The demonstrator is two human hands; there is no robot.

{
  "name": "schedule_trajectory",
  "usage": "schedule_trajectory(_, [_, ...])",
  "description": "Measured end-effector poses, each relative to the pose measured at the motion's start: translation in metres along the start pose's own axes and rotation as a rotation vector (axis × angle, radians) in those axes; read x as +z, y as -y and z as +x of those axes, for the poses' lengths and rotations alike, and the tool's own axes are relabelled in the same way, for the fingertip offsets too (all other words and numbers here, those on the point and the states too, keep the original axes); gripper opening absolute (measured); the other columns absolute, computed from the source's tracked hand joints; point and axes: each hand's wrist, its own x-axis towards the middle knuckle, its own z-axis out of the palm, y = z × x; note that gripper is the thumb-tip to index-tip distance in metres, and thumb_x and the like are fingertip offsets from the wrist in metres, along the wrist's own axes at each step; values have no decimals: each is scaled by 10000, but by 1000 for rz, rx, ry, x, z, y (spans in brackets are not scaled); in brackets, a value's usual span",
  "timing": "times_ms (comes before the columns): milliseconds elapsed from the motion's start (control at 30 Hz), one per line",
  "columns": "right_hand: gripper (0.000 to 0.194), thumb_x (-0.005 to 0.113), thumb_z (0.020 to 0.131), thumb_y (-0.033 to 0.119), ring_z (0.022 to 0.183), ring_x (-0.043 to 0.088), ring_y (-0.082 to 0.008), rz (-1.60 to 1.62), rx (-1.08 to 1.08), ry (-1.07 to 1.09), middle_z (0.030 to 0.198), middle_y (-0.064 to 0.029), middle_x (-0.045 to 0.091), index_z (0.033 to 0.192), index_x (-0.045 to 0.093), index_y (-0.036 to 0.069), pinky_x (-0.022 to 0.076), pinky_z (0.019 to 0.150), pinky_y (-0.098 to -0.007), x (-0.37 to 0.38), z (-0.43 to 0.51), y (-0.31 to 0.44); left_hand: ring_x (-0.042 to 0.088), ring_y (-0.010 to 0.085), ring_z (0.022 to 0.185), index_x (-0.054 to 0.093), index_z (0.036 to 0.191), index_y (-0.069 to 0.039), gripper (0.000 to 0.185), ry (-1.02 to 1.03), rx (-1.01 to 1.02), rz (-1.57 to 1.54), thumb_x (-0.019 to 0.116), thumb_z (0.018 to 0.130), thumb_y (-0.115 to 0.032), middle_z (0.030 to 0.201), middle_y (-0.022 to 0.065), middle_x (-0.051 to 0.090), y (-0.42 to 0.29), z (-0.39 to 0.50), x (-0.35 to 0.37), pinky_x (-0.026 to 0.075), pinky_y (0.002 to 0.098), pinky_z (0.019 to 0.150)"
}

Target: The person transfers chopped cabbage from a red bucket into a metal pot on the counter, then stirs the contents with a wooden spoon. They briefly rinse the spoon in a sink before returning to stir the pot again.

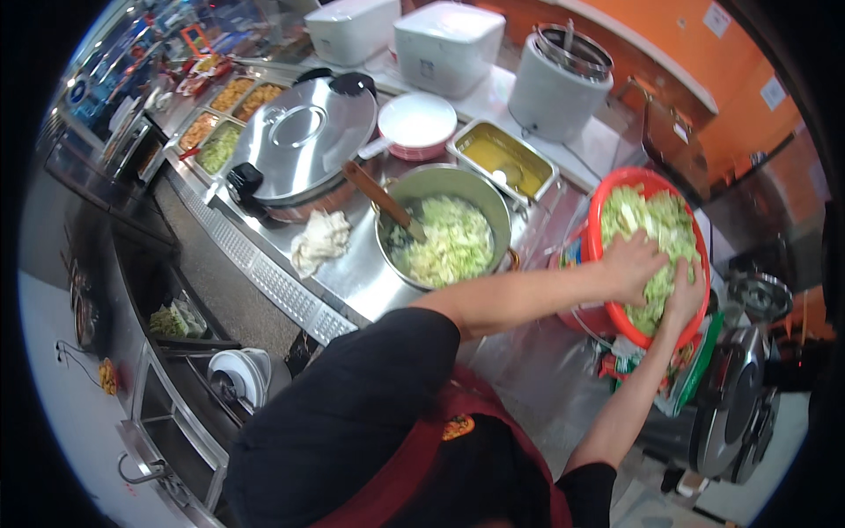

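Note:
Chopped cabbage (650, 218) fills a tilted red plastic basin (596, 218) at the right. My left hand (635, 267) lies spread on the cabbage, and my right hand (685, 290) presses into it beside the basin's near right wall. Both sets of fingers are partly sunk in the cabbage, so what they grasp is hidden. To the left stands a large pot (498, 198) with more chopped cabbage (455, 241) in liquid. A wooden-handled paddle (383, 198) leans in that pot over its left rim.
Left of the pot are a crumpled white cloth (321, 241) and a big lidded steel pot (310, 145). Behind stand stacked bowls (418, 125), a steel pan of yellow liquid (495, 148) and a white soup warmer (558, 92). Rice cookers (726, 402) sit at the lower right.

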Motion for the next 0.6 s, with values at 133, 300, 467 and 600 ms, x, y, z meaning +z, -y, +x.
schedule_trajectory(133, [682,719,860,444,1258,570,-358,-47,79,40,1335,-248,611,1320,607,-46,413,1071,-398,6,9,3,478,362,1235,487,1350,-113,912,177,-56,65,889,588,-413,1250,130,575,-5,12,-10,508,600,873])
schedule_trajectory(300, [635,721,842,408,1214,603,-341,-29,49,-59,1286,-226,651,1269,639,-54,433,1051,-397,0,3,12,508,337,1233,548,1319,-131,819,76,1,44,884,612,-371,1218,111,621,-5,1,-18,524,602,871])
schedule_trajectory(467, [530,722,805,331,1124,651,-324,97,16,-228,1186,-229,683,1162,686,-59,472,999,-372,-13,10,25,556,348,1175,601,1262,-131,708,14,73,1,872,637,-324,1167,116,657,-8,22,-33,567,526,860])
schedule_trajectory(600, [634,729,758,423,1142,640,-357,109,53,-209,1202,-244,675,1180,688,-48,467,1006,-384,-30,37,39,548,371,1196,582,1297,-121,738,1,118,22,875,647,-315,1186,135,650,-17,47,-53,561,526,867])
